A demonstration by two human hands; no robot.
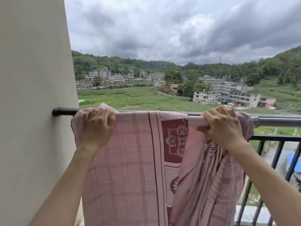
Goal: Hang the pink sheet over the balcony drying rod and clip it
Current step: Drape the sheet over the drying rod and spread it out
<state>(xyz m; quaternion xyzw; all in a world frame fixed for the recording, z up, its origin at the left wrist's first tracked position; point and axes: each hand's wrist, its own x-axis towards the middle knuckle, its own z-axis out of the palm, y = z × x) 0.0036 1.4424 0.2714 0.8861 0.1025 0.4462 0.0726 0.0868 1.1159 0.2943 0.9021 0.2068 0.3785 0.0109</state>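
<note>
the sheet [130, 160] is thin woven pink cloth with a fine grid of darker lines, a maroon panel with round motifs, and it is draped over the rod [276, 120], flat on the left and bunched into soft folds on the right. the rod is a round grey metal tube, dark where it meets the smooth cream wall [32, 95]. the left hand [96, 128] is clenched over sheet and rod near the wall; the right hand [223, 126] grasps them too, thumb underneath. behind and below runs a black barred railing [276, 139], partly hidden by the cloth.
</note>
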